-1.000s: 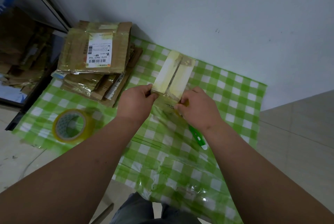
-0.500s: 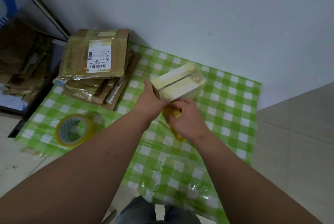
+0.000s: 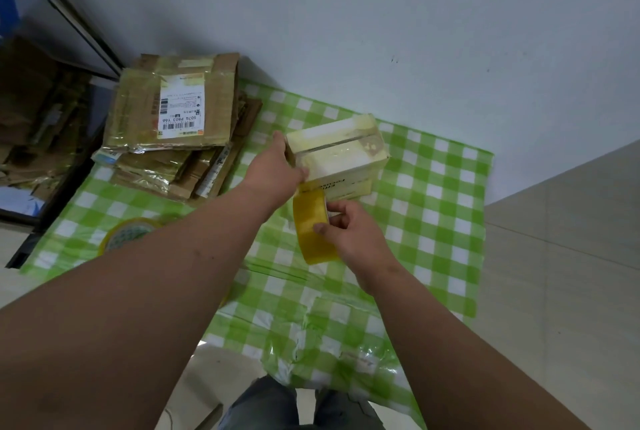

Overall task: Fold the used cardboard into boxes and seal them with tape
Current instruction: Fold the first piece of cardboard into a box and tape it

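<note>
On a glossy green-checked plastic cloth (image 3: 433, 221), right hand (image 3: 356, 239) curled round a translucent yellow tape roll (image 3: 313, 232), left hand (image 3: 277, 169) gripping the small pale cardboard box (image 3: 339, 152), flattened brown cardboard stack (image 3: 173, 138) beyond, plain white wall (image 3: 381, 31).

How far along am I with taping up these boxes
Done: one small box is folded, flaps closed. In hand: your left hand steadies it while your right hand holds a tape roll at its near side. Left: sealing it, then the flattened cardboard stack.
</note>
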Demonstrator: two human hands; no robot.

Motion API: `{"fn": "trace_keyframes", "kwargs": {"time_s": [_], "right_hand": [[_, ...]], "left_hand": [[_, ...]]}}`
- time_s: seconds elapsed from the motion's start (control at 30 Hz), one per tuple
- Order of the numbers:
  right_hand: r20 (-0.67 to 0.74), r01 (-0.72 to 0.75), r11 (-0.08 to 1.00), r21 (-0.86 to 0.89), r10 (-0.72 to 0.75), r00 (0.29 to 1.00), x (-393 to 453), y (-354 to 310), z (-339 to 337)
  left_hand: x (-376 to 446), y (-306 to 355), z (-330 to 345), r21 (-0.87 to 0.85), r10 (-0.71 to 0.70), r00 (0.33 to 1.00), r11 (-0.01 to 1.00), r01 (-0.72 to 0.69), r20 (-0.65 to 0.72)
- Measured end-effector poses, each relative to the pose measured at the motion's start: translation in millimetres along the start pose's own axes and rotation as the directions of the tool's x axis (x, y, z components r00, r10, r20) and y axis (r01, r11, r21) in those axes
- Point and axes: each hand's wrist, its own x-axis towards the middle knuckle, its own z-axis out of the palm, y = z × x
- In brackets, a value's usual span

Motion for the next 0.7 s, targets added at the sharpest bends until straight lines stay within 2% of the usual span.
{"fn": "trace_keyframes", "kwargs": {"time_s": [0.07,0.23,0.43,0.57,0.7], "right_hand": [[0.049,0.000,1.000,-0.009,0.000,0.999,-1,5,2],[0.078,0.003,1.000,-0.015,-0.001,0.997,-4,14,2],[0.061,0.028,1.000,0.005,-0.029,0.998,-9,18,9],[0.085,-0.003,0.990,-0.138,0.015,0.996,-15,30,8],[0.104,-0.039,0.989,-0.140,0.054,0.993,-16,33,0]], "left_hand": [[1,3,0,-0.034,0.013,0.999,0.999,-0.012,0.044],[1,13,0,0.054,0.032,0.991,0.998,-0.039,0.130],[6,13,-1,0.106,0.025,0.989,0.994,-0.040,0.147],[6,11,-3,0.106,0.024,0.989,0.994,-0.040,0.144],[4,5,0,0.014,0.052,0.990,0.998,-0.054,0.129]]}}
